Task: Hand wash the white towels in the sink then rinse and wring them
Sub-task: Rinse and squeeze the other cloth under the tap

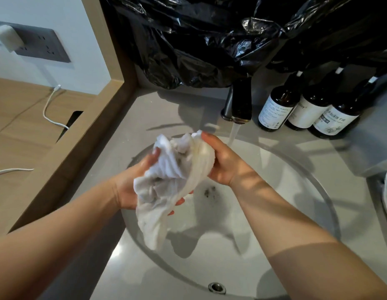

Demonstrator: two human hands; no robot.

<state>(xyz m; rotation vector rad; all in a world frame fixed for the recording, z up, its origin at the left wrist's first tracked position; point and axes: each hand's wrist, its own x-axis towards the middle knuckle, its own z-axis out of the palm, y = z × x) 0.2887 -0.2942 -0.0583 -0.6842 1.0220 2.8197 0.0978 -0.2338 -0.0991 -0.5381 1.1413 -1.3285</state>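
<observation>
Head view: towel (173, 176) held over sink (274, 191)

The left hand (132, 187) cups the white towel from beneath, fingers (180, 201) curled into the cloth, above the round sink. The right hand (222, 161) grips its upper end. Beyond, water (234, 133) runs from the dark tap (241, 102), beside three brown bottles (274, 111) on the surface (157, 109).

One crumpled white cloth towel (166, 182) is held by two bare hands, one left hand (132, 187) and one right hand (222, 161). One round grey sink (285, 174) and one dark metal faucet (241, 105) are counted. Three dark brown glass bottles with white labels (311, 109) are seen on the grey tabletop (162, 109), and one grey wall socket panel (43, 46) with one white plug (8, 37).
</observation>
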